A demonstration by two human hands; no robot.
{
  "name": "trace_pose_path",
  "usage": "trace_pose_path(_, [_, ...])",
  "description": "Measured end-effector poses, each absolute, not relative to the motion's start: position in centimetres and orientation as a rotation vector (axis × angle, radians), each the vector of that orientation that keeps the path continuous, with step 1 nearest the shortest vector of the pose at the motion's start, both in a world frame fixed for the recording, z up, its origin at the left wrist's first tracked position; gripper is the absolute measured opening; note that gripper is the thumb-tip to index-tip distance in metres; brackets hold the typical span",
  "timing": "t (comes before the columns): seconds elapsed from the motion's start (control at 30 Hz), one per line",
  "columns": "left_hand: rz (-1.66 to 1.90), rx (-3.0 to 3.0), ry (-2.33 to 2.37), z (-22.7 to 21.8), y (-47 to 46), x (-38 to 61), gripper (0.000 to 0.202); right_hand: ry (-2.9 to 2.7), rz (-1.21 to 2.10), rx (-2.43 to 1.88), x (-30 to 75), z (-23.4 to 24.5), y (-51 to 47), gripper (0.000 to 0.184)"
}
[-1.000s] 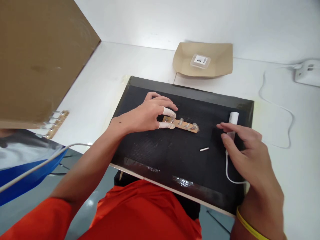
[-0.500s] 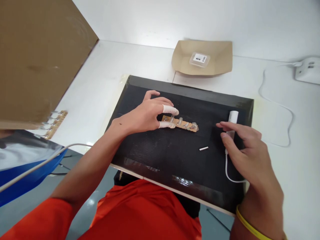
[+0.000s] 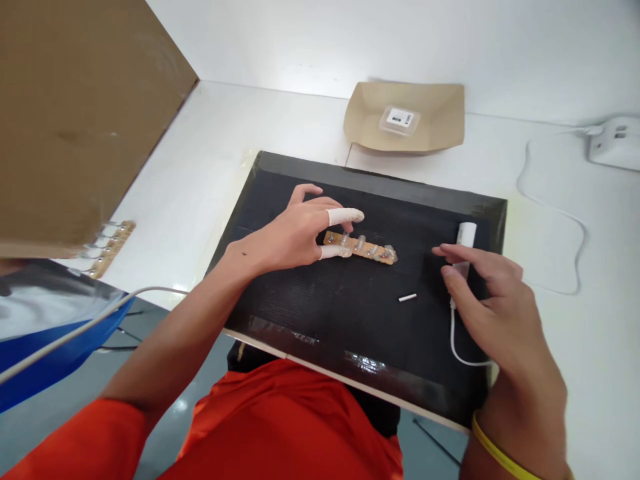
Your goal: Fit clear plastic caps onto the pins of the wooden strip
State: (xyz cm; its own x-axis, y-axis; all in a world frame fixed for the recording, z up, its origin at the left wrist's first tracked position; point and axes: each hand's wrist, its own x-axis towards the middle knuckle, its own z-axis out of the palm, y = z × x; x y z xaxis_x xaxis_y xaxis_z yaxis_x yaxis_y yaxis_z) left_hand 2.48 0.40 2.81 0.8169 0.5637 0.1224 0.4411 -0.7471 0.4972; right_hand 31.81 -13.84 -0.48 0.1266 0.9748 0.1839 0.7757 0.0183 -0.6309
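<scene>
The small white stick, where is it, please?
In the head view, the stick lies on the black mat, below the central strip, left of the right hand.

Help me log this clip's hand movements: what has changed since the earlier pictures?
On the left hand, the white-covered index finger has moved away from the studded strip, forward and slightly right, widening its gap from the thumb. No clear grasp or release shows. The thumb, strip, right hand, small white rod and white cylinder look unmoved.
</scene>
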Motion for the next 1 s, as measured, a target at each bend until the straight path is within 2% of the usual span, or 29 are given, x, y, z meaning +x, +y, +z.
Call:
trace_pose_path(0.63, [0.307, 2.548, 0.774, 2.78, 0.27, 2.16, 0.048, -1.707, 0.405, -1.813, 31.86, -0.62, -13.84, 0.028])
trace_pose_path(1.0, [0.323, 2.587, 0.795, 2.73, 0.32, 2.23, 0.038, -1.709, 0.419, -1.817, 31.86, -0.41, -13.83, 0.028])
